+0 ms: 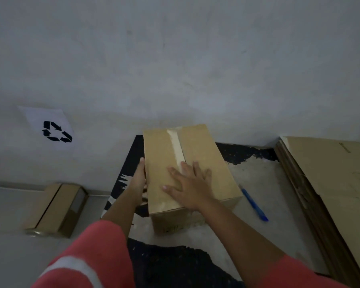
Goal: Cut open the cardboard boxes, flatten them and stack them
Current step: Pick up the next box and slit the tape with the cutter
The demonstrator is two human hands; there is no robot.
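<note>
A closed cardboard box [206, 163] stands on the floor in front of me, a strip of pale tape [177, 147] running along its top seam. My right hand [188, 185] lies flat on the box top with fingers spread. My left hand [138, 178] presses against the box's left side, fingers straight. A blue box cutter [254, 203] lies on the floor just right of the box, untouched. At the right edge sits a stack of flattened cardboard [330, 183].
A smaller cardboard box [54, 208] lies on the floor at the left near the wall. A paper sheet with a recycling symbol [50, 129] hangs on the grey wall. The floor [258, 177] is pale with dark patches.
</note>
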